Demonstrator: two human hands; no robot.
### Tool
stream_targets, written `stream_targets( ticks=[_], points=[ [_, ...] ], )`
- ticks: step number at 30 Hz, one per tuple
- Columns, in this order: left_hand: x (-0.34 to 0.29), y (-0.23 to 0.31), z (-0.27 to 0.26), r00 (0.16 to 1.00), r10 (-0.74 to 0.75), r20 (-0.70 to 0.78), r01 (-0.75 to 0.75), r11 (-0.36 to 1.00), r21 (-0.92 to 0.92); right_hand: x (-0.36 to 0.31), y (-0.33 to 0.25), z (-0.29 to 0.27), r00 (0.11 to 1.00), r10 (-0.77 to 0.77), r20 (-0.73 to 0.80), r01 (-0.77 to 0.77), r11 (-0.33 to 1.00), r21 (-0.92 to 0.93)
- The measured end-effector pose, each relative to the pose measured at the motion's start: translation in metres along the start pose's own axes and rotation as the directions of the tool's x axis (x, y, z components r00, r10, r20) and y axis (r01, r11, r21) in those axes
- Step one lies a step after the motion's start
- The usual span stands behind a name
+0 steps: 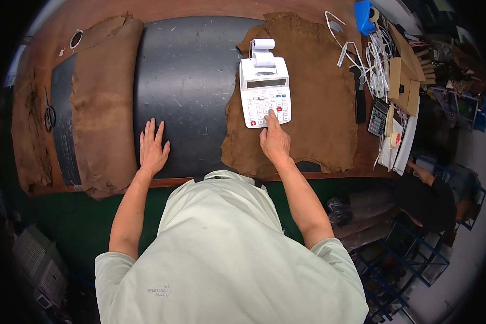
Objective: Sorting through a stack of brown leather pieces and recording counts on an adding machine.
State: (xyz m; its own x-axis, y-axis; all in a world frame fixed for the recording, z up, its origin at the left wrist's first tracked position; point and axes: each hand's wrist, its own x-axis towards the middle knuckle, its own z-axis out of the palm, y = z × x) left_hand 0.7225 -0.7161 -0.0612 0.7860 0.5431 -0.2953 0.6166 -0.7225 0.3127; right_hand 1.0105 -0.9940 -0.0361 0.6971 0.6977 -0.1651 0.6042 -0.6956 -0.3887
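A white printing calculator [265, 93] with a paper roll [263, 52] at its top lies on a brown leather hide [321, 102]. My right hand [275, 142] is over its lower keys, a finger extended onto the keypad and nothing held. Fingers spread, my left hand [154, 151] rests flat on the black mat [186, 75], close to the edge of a second brown hide [105, 102]. That hide is folded over the mat's left part.
Scissors [49, 116] lie at the far left, by another brown leather piece [29, 135]. Along the table's right side are a dark calculator [378, 117], a tape roll [395, 140], white cords [380, 54] and a cardboard box [402, 83]. Another person [429, 200] is at right.
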Motion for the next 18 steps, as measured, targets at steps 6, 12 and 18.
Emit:
stream_targets(
  ticks=[6, 12, 18],
  points=[
    [0.003, -0.001, -0.004, 0.999, 0.016, -0.045, -0.018, 0.999, -0.047, -0.014, 0.008, -0.010, 0.986, 0.151, 0.066, -0.149, 0.988, -0.029],
    [0.014, -0.009, -0.009, 1.000, 0.019, -0.011, -0.020, 0.999, -0.049, -0.020, 0.016, -0.002, 0.972, 0.187, -0.145, -0.183, 0.982, 0.039],
    [0.014, -0.006, -0.009, 1.000, 0.003, -0.010, -0.003, 0.999, -0.043, -0.019, 0.014, -0.010, 0.966, 0.217, -0.139, -0.207, 0.974, 0.088]
  ],
)
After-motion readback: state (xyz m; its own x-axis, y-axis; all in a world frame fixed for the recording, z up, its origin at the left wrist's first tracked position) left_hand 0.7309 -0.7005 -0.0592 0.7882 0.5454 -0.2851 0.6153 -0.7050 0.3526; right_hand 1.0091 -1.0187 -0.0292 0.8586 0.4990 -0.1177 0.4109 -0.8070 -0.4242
